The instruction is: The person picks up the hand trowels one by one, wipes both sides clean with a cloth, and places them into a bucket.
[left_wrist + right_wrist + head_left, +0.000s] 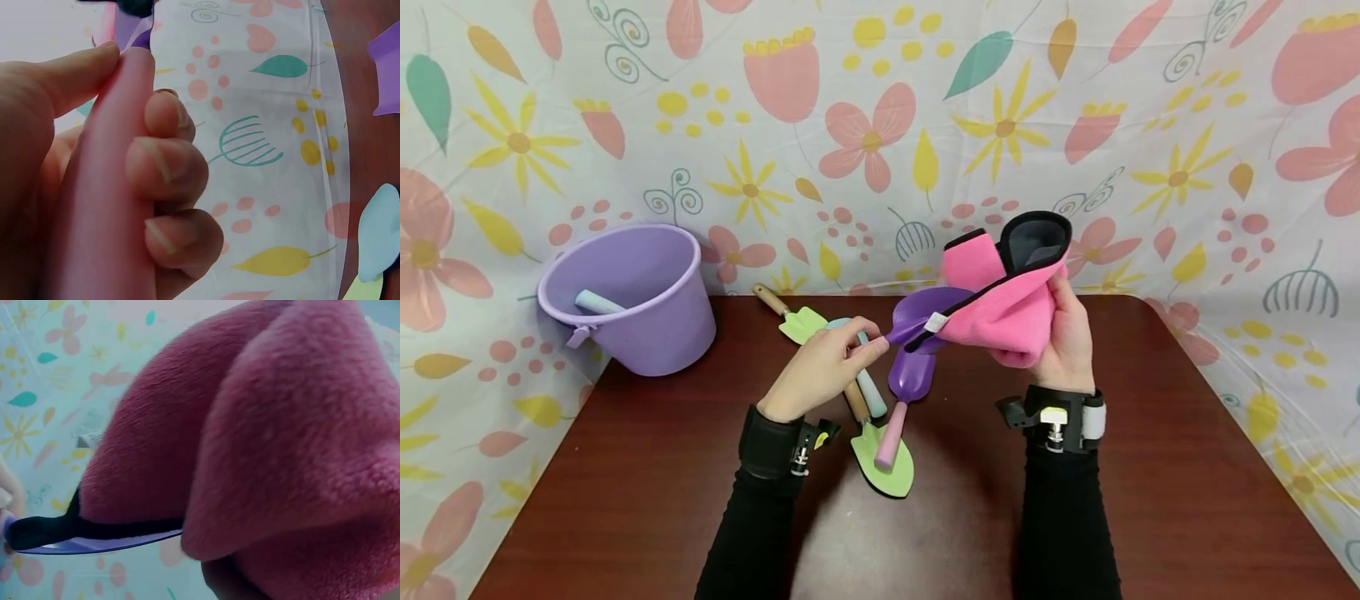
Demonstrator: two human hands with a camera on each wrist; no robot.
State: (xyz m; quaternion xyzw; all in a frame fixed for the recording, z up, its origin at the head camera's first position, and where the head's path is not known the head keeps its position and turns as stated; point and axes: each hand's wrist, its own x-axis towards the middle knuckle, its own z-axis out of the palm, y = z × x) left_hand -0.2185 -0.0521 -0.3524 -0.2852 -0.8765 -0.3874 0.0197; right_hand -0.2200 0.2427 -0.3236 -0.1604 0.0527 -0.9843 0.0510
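My left hand (823, 367) grips a garden scoop by its pink handle (112, 175), fingers curled round it. The purple blade (921, 308) of that scoop points right and lies against the black edging of a pink fleecy cloth (1000, 317). My right hand (1070, 337) holds this cloth up from its right side, above the table; its black-rimmed opening shows a dark grey lining. In the right wrist view, pink fleece (300, 444) hides most of the right fingers, with the purple blade's edge under the black trim.
A lilac bucket (692, 333) with a pale blue handle (598, 302) inside stands at the back left. On the brown table (1180, 483) lie green trowels (895, 479) with wooden handles, a light blue tool (872, 393) and another purple scoop (912, 375). A floral sheet (865, 200) hangs behind.
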